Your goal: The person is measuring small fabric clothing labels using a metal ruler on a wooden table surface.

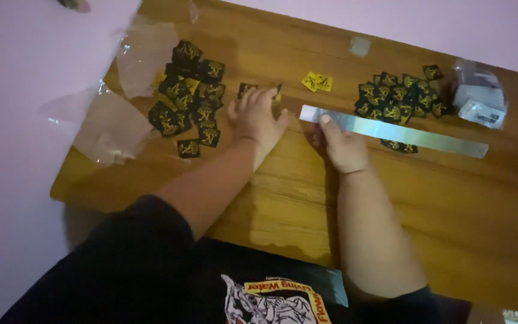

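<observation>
Bare wood between hands: left hand [256,117] flat on labels [258,90], right hand [342,146] pinching steel ruler [394,131].

A home room used for small craft work, by the look of it: a low varnished wooden bench [427,198] set against plain pink walls [7,180], dimly lit.

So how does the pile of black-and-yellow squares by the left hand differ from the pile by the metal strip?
The left pile sprawls wider, with loose squares straying toward the left hand; the right pile is tighter. The left pile lies beside clear plastic wrap; the right pile is partly covered by the metal strip held by the right hand. Both are small black squares with yellow marks, lying on the wooden table.
</observation>
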